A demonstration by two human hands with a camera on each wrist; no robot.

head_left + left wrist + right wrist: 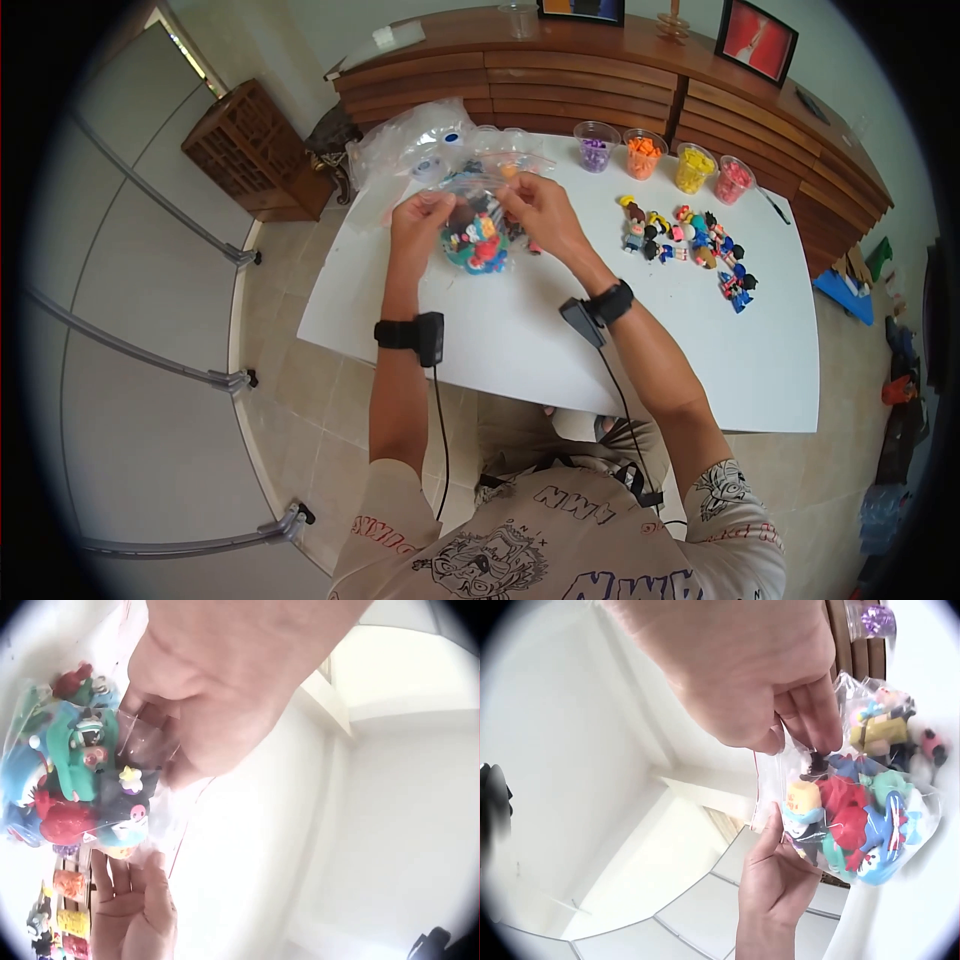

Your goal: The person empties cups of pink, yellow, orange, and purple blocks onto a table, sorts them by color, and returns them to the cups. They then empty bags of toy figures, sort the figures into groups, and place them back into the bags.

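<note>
A clear zip bag point(474, 243) full of small toy figures hangs upright between both hands, above the white table. My left hand point(420, 225) pinches the left end of its top edge, thumb against the fingers. At the opposite end of that edge, my right hand point(545, 212) grips the plastic the same way. Through the plastic show a figure with long teal hair point(82, 761), a red figure point(845, 814) and a blue one point(885, 832). Behind this bag, more figures show in clear plastic point(881, 735).
A loose group of toy figures point(700, 240) lies on the table's right half. Along the back edge stand clear cups of purple point(594, 152), orange point(643, 155), yellow point(694, 168) and pink pieces point(734, 180). Crumpled clear plastic point(400, 140) covers the back left corner.
</note>
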